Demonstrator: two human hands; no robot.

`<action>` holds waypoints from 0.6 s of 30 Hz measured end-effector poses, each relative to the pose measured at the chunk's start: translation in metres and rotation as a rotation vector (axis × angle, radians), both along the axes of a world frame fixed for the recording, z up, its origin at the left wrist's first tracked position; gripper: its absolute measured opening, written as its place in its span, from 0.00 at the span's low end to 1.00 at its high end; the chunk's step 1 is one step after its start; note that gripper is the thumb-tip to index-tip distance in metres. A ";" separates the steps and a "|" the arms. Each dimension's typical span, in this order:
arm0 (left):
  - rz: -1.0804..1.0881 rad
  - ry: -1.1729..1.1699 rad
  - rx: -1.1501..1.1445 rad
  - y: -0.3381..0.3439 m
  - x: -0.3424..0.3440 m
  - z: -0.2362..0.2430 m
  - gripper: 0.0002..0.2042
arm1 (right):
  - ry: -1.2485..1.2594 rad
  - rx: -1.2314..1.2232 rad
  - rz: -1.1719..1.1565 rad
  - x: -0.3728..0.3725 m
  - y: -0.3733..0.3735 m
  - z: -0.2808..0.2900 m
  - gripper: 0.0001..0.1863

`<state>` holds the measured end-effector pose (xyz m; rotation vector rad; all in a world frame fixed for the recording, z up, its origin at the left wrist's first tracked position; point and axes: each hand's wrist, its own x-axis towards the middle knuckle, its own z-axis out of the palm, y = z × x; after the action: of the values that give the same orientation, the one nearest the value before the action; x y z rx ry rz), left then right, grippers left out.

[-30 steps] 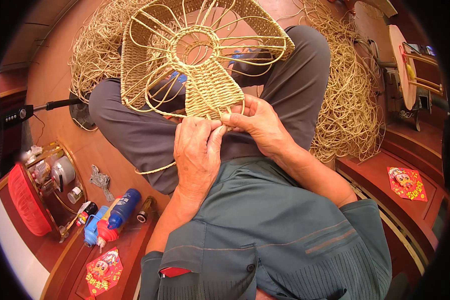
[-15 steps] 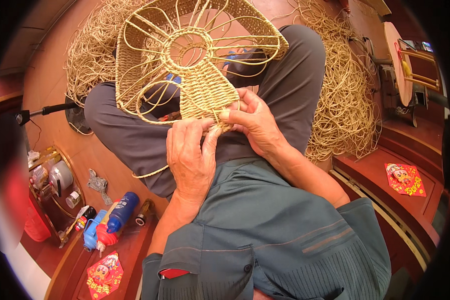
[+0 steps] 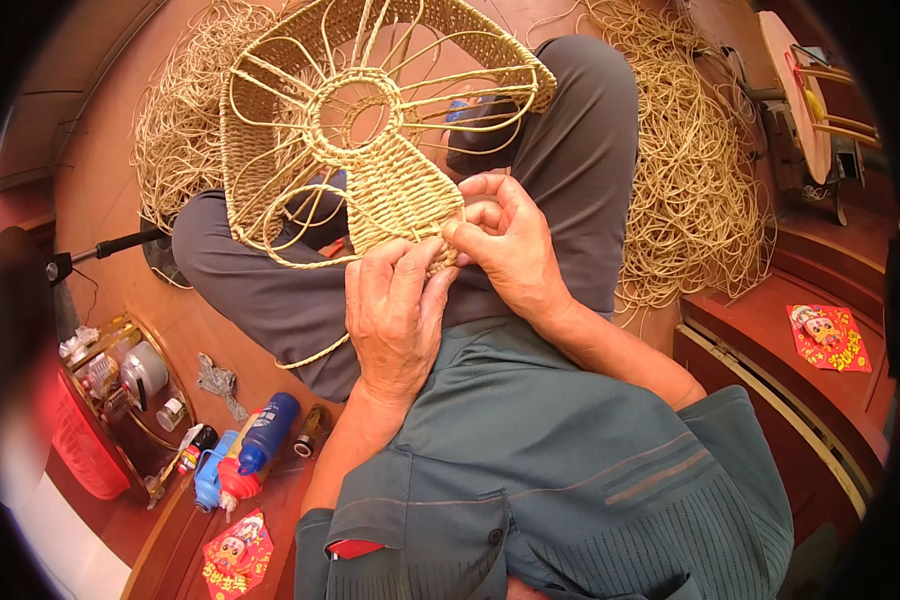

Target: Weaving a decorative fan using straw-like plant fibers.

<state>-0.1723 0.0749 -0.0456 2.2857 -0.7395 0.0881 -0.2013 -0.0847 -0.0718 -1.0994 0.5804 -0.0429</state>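
Observation:
A half-woven straw-rope basket (image 3: 232,170) rests tilted across my lap. Thin rods fan out from its round woven ring (image 3: 315,110), and a tightly woven panel (image 3: 405,190) runs from that ring down to my hands. My left hand (image 3: 398,310) pinches the panel's near corner with thumb and fingertips. On the panel's right edge, my right hand (image 3: 518,245) is closed, its thumb pressing near the same corner and its fingers curled behind. A twisted cord (image 3: 320,355) trails out beside my left hand. My fingers cover the strand ends at the corner.
Heaps of loose straw cord lie on the floor at the right (image 3: 685,150) and the left (image 3: 195,120). At lower left are a blue bottle (image 3: 268,432), a small jar (image 3: 312,430) and a rack (image 3: 130,385) of containers. A round wooden board (image 3: 795,95) stands far right.
The basket has shifted slightly left in the picture, while my left hand sits a little further right. Both hands stay at the panel's near corner. The surroundings have shifted slightly with the view.

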 end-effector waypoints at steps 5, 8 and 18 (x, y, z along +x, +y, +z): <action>-0.003 -0.023 0.018 0.000 0.002 -0.001 0.20 | -0.027 -0.283 0.140 0.002 -0.009 0.010 0.23; 0.001 0.032 0.036 0.000 0.003 0.002 0.20 | -0.072 -0.469 0.237 0.005 -0.016 0.018 0.30; -0.004 0.027 0.040 -0.003 0.002 0.000 0.19 | -0.023 -0.532 0.277 0.010 -0.020 0.018 0.36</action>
<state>-0.1705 0.0723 -0.0461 2.3186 -0.7386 0.0407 -0.1910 -0.1046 -0.0540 -1.6875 0.3980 0.0337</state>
